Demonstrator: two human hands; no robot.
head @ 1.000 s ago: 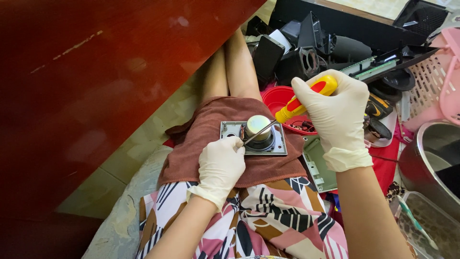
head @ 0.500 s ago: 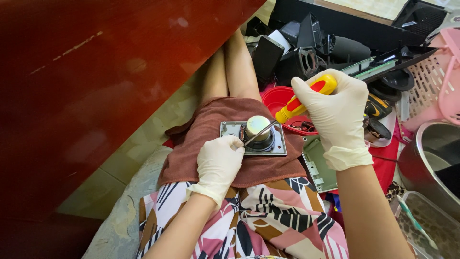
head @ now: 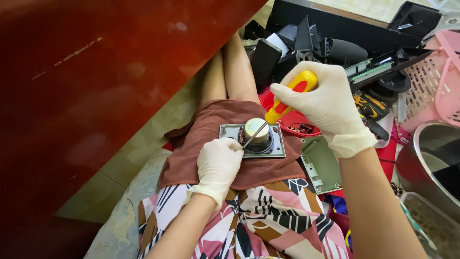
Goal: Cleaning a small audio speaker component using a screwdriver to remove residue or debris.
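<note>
A: In the head view, your right hand is closed in a full grip on the yellow screwdriver. The shaft slants down and left, and its tip rests at the base of the speaker, on the left side of the magnet.

B: And your left hand?

A: Its fingers are curled and press on the near left corner of the speaker's square frame. The speaker lies on the brown towel over your lap, near the towel's middle.

B: What could go wrong from here?

A: I think the tip may slip off the metal, because the shaft is steep and your left fingers are just beside it. The glove is thin. Also the towel is soft, so the frame may tilt when you push.

B: Is there room to move?

A: Little. The red panel closes the left side. On the right, the grey plate touches the towel's edge, and the red bowl and steel pot stand near.
</note>
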